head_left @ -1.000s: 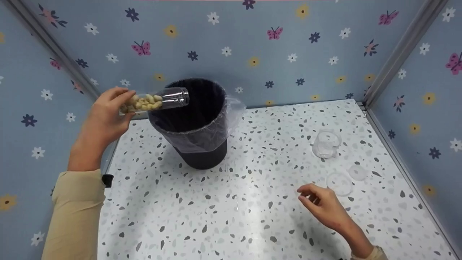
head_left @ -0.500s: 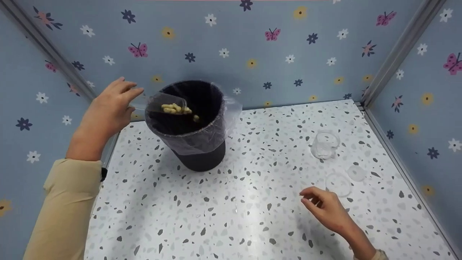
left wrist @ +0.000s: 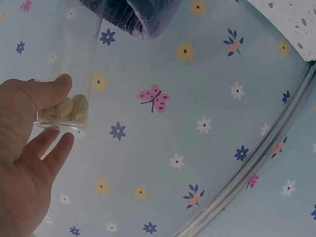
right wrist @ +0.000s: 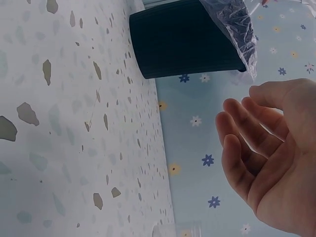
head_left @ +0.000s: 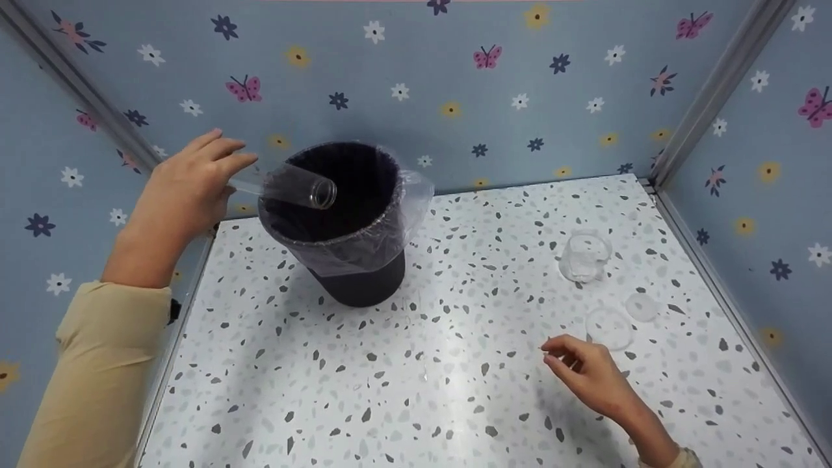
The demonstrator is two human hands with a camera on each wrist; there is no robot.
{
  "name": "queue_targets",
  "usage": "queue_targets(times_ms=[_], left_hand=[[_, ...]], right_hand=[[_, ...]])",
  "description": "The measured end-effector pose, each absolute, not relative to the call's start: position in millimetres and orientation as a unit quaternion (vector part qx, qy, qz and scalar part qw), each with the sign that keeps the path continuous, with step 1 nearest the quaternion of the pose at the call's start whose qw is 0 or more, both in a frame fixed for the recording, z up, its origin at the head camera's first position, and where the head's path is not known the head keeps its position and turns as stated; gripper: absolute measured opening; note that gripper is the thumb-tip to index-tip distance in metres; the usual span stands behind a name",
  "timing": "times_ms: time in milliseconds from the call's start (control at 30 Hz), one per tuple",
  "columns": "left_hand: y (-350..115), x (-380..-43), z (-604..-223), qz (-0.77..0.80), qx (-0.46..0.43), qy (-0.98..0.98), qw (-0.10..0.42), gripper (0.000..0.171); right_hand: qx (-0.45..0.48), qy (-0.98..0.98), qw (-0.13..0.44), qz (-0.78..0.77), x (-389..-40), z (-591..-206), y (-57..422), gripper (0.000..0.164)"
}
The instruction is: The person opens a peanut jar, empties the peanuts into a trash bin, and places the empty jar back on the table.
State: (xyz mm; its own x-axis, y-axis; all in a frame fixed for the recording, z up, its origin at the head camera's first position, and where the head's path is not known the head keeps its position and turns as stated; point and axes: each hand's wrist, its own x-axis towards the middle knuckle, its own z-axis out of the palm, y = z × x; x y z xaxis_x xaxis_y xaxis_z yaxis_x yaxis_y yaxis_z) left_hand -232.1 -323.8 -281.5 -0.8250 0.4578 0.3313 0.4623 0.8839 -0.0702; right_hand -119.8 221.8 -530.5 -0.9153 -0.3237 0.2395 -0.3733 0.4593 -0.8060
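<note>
In the head view, my left hand [head_left: 185, 195] holds a clear bottle [head_left: 289, 185] near its base, the mouth tilted down over the black bin [head_left: 361, 286]. The left wrist view shows the thumb and fingers at the bottle's base, where a few yellowish peanuts [left wrist: 78, 108] show. No peanuts show near the bottle's mouth in the head view. A thin clear liner [head_left: 364, 257] is folded over the bin's rim. My right hand [head_left: 588, 374] hovers at the right with loosely curled fingers and nothing in them.
On the speckled white tabletop [head_left: 455, 364], a clear jar [head_left: 585, 257] stands at the right. A small translucent disc [head_left: 642, 307] and a larger clear round lid [head_left: 609, 328] lie near my right hand. Flower-patterned walls [head_left: 416, 71] enclose the table behind and at the sides.
My left hand has tipped the bottle's mouth downward over the bin. Peanuts slid to the mouth and fell into the bin. My right hand has barely moved.
</note>
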Motion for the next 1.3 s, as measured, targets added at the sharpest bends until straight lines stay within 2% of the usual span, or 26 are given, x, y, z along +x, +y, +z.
queue_targets(times_ms=[233,433,833,1000,1300], left_hand=[[-323.8,-221.9,-281.9,-0.036,-0.224,-0.950,0.216,0.058],[-321.5,-203.6,-286.1,-0.081,-0.212,-0.932,0.282,0.058],[-278.5,-159.5,-310.7,-0.207,-0.273,-0.856,0.388,0.060],[-256.9,-139.0,-315.2,-0.249,-0.286,-0.832,0.404,0.061],[-234.7,-119.4,-326.6,-0.263,-0.315,-0.823,0.394,0.068]], right_hand=[[0.200,-0.851,0.025,0.485,-118.2,-528.3,223.1,0.015],[0.196,-0.848,0.020,0.492,-115.7,-524.9,225.0,0.015],[0.212,-0.843,0.025,0.493,-110.1,-506.2,216.7,0.013],[0.226,-0.840,0.040,0.493,-106.6,-493.2,210.1,0.017],[0.281,-0.795,0.111,0.526,-95.3,-454.5,186.4,0.028]])
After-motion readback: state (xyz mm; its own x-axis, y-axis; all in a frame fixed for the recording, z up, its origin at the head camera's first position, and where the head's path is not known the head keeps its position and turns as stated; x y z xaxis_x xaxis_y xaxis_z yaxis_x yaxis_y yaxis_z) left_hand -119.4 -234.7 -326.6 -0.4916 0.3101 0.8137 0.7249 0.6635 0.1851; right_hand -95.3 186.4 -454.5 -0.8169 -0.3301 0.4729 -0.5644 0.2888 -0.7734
